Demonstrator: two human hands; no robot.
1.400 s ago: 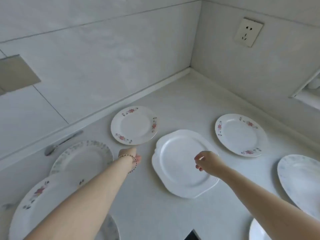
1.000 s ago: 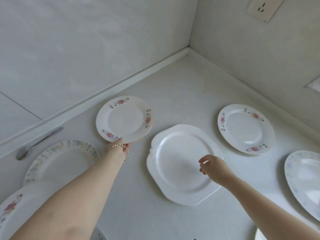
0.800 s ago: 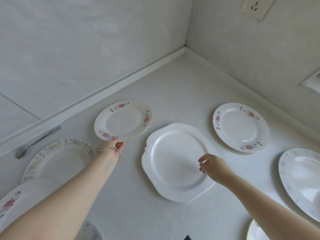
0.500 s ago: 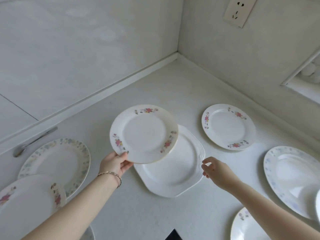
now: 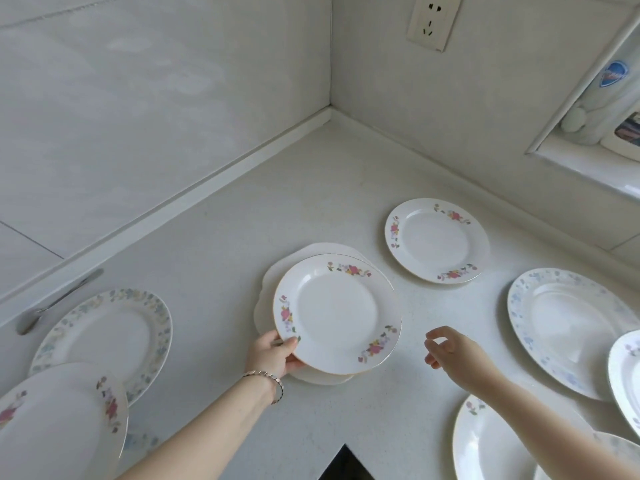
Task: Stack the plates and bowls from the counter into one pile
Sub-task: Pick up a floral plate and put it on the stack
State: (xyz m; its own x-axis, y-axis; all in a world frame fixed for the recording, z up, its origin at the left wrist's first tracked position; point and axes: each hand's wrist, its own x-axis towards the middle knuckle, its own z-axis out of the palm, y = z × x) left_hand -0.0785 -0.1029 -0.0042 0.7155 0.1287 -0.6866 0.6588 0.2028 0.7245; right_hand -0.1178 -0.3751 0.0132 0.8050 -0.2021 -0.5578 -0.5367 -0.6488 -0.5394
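Observation:
My left hand (image 5: 275,355) grips the near-left rim of a small plate with pink flowers (image 5: 337,311), held over the plain white scalloped plate (image 5: 268,289), which it mostly covers. Whether the two plates touch I cannot tell. My right hand (image 5: 453,351) hovers just right of them with fingers loosely curled, holding nothing. A second pink-flower plate (image 5: 436,240) lies further back on the right. On the counter (image 5: 311,188) also lie a blue-patterned plate (image 5: 568,327) at right, a pale green-rimmed plate (image 5: 104,337) at left and a pink-flower plate (image 5: 59,424) at the near left.
A spoon (image 5: 52,306) lies against the back wall at left. More plates sit at the near right (image 5: 491,441) and right edge (image 5: 627,375). A wall socket (image 5: 433,20) is above the corner. A window ledge with bottles (image 5: 602,109) is at the right.
My left hand took the pink-flower plate from the back of the counter, lifted it and carried it right, over the plain white plate. My right hand drew back to the right.

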